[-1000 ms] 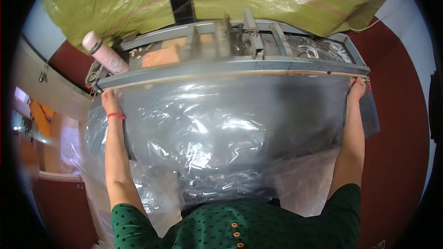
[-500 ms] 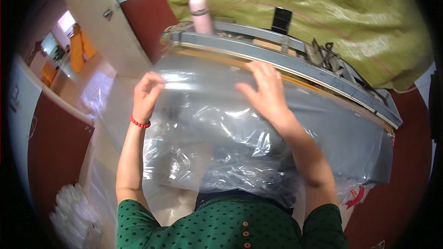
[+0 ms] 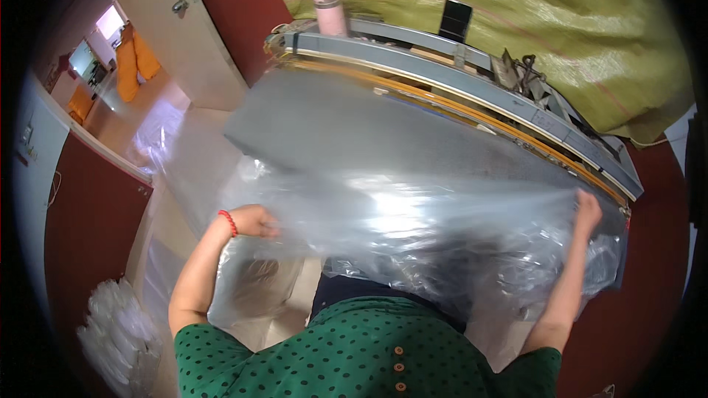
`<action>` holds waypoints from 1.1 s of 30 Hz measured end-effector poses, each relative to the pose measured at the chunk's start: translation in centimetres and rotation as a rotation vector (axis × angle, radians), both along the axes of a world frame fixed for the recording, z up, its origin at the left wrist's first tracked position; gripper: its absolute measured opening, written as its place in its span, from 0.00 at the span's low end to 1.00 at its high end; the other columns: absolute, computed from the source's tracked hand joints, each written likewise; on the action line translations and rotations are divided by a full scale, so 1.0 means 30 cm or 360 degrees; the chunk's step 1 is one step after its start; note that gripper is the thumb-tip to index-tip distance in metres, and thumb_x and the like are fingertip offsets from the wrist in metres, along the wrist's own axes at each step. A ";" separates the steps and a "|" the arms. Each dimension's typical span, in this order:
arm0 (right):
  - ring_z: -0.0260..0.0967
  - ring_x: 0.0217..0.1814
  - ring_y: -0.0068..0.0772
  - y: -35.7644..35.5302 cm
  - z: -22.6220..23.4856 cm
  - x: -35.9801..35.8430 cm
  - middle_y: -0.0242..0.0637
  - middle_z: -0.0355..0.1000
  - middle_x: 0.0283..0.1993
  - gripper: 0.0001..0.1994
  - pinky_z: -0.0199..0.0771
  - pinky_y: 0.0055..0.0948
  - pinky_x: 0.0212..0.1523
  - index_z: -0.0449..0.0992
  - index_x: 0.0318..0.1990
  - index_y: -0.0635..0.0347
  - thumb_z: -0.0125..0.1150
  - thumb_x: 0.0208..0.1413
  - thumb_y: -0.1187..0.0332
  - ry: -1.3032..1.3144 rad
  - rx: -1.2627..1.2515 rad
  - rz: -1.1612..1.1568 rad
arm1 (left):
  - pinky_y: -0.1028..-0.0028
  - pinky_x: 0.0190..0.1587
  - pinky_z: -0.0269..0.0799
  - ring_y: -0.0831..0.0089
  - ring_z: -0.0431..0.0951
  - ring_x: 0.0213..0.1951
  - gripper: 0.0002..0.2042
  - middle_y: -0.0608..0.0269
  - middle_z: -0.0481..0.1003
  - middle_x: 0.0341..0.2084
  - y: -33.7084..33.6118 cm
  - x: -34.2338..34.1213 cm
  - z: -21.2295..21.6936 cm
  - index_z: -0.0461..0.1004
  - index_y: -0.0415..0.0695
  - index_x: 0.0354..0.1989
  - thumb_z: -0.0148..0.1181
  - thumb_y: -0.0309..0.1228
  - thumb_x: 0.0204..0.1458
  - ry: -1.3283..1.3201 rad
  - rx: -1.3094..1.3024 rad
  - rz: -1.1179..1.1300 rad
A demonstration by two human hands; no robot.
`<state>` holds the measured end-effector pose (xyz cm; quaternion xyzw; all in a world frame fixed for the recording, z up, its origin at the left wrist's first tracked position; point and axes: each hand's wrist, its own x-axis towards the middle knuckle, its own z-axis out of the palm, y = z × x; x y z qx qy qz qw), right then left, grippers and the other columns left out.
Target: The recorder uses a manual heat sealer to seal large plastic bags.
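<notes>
Gripping clear crinkled plastic sheet point(image 3: 413, 214) at frame centre: my left hand point(image 3: 254, 220) closed on left edge, right hand point(image 3: 588, 210) pinching right corner. Fingers blurred behind film. Grey metal sealing machine point(image 3: 457, 81) partly hidden above.

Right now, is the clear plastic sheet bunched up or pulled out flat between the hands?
Mostly spread: the plastic sheet is stretched between the left hand and right hand; its lower part hangs crumpled.
</notes>
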<state>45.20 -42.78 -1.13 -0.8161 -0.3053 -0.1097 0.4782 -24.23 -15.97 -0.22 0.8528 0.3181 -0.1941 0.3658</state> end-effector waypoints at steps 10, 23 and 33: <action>0.68 0.34 0.40 -1.071 0.097 0.359 0.41 0.73 0.33 0.20 0.65 0.35 0.36 0.76 0.33 0.56 0.55 0.44 0.48 0.0006 -0.0432 -0.1541 | 0.72 0.34 0.67 0.66 0.73 0.28 0.11 0.56 0.72 0.22 0.565 -0.022 0.455 0.72 0.39 0.31 0.52 0.18 0.36 -0.0842 0.2380 0.0973; 0.68 0.41 0.47 -0.675 0.032 0.374 0.43 0.71 0.38 0.15 0.67 0.40 0.40 0.74 0.35 0.53 0.54 0.44 0.54 0.0076 -0.0903 -0.1649 | 0.65 0.60 0.43 0.57 0.50 0.60 0.29 0.50 0.53 0.58 0.809 0.265 -0.133 0.55 0.45 0.57 0.41 0.51 0.52 0.0027 0.1416 0.1038; 0.69 0.41 0.46 -0.579 -0.033 0.446 0.48 0.71 0.36 0.14 0.68 0.41 0.39 0.69 0.38 0.60 0.48 0.51 0.59 0.0037 -0.1018 -0.1593 | 0.78 0.37 0.66 0.78 0.69 0.32 0.12 0.64 0.72 0.30 0.499 0.812 0.041 0.72 0.38 0.37 0.50 0.34 0.52 -0.1591 0.1051 0.0925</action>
